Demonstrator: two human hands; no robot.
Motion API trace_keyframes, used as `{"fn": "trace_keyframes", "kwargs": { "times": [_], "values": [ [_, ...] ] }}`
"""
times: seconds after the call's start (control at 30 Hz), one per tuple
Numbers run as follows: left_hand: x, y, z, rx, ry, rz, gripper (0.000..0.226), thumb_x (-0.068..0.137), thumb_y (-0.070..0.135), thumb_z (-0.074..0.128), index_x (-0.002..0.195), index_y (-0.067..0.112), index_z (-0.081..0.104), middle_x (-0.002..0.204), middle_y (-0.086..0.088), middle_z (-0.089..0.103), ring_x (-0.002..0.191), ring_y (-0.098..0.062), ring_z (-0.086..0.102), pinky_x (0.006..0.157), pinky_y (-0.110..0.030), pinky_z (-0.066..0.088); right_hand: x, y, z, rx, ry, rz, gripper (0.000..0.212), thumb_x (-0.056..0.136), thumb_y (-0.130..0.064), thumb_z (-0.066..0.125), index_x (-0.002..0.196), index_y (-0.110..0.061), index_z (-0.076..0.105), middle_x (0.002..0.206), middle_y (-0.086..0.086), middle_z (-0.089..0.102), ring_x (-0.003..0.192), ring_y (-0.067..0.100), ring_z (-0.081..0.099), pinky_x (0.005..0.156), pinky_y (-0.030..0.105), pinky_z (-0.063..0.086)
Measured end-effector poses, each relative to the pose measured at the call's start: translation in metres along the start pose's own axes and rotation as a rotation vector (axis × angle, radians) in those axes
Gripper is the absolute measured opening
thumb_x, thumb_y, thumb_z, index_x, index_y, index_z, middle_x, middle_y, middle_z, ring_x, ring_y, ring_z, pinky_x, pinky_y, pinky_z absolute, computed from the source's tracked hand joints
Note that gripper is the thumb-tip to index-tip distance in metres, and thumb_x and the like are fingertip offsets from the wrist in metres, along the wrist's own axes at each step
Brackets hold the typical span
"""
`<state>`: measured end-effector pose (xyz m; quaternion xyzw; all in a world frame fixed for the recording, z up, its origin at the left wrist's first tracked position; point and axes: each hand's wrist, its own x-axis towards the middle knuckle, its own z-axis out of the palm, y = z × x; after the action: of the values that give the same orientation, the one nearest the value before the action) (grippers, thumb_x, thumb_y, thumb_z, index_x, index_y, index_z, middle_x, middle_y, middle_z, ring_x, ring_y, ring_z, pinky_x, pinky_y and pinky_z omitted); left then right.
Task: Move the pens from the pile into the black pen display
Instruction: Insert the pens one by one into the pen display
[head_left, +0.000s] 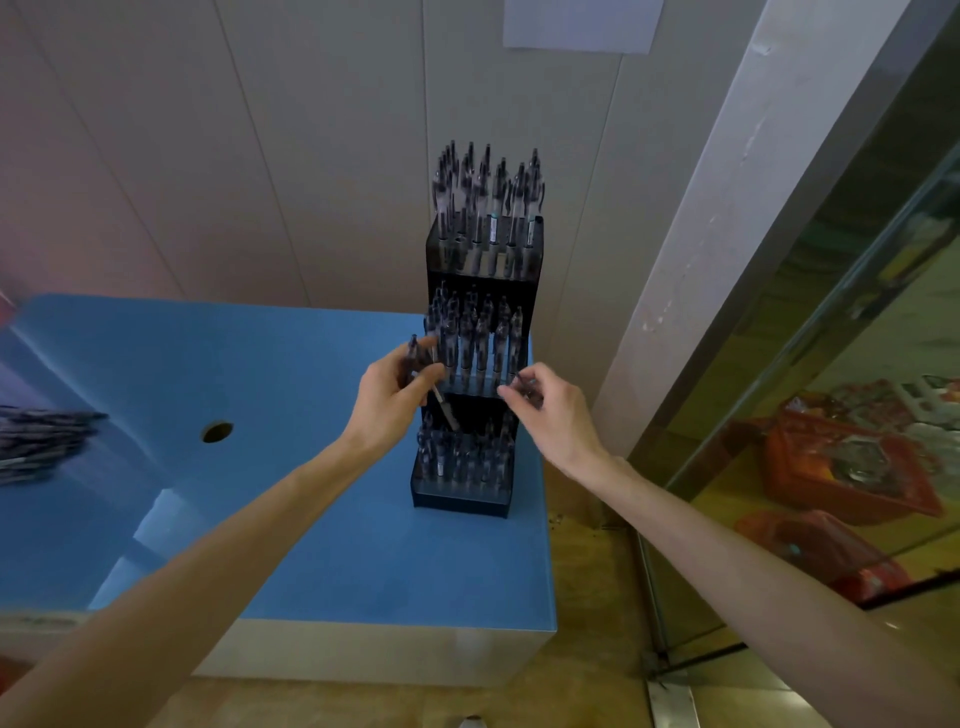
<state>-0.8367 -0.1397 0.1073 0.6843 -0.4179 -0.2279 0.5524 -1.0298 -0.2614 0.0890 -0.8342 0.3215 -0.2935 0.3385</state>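
at the far left edge, a blurred pile of pens (41, 441) lies on the blue surface (291, 545), well apart from everything else. a little to the right, a round hole (217, 432) is cut into the surface.

toward the middle, the left hand (387, 402) is raised just beside the left edge of the display's middle tier, its fingers (428, 375) curled round a small bunch of pens (423, 374); one of them slants down and to the right, its tip in front of the gap between the middle and bottom tiers.

the black pen display (480, 291) stands upright near the surface's right edge, close to the panelled wall (260, 156). it has three stepped tiers, each holding rows of upright pens: the top tier rises against the wall, the middle tier sits between the two hands, the bottom tier is nearest the viewer.

the right hand (545, 410) is at the right end of the middle tier, thumb and fingertips (506, 391) pinching a single pen (525, 383) close to the tier's front edge; whether that pen is already seated in a slot cannot be told.

farther right, a pale pillar (727, 234) runs beside a glass panel (857, 364), with orange-red baskets (841, 467) seen in it.
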Motion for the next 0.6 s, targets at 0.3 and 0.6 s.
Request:
{"fn": "trace_keyframes", "kwargs": {
  "times": [0.3,0.6],
  "values": [
    [-0.001,0.008,0.008,0.012,0.055,0.081,0.009,0.107,0.022,0.049,0.116,0.019,0.049,0.095,0.006,0.076,0.054,-0.020,0.039,0.054,-0.041,0.041,0.004,-0.026,-0.009,0.268,-0.001,0.007,0.021,0.107,-0.030,0.046,0.097,-0.016,0.058,0.066,0.008,0.050,0.053,0.020,0.049,0.053,0.047,0.041],
    [0.001,-0.006,0.006,0.141,0.179,0.131,0.019,0.103,0.025,0.060,0.109,0.014,0.075,0.073,0.015,0.056,0.060,-0.002,0.051,0.062,-0.018,0.041,0.019,-0.042,-0.004,0.264,0.206,-0.178,0.023,0.097,-0.023,0.070,0.114,-0.010,0.075,0.101,-0.003,0.068,0.092,0.013,0.067,0.074,0.023,0.056]
  ]
}}
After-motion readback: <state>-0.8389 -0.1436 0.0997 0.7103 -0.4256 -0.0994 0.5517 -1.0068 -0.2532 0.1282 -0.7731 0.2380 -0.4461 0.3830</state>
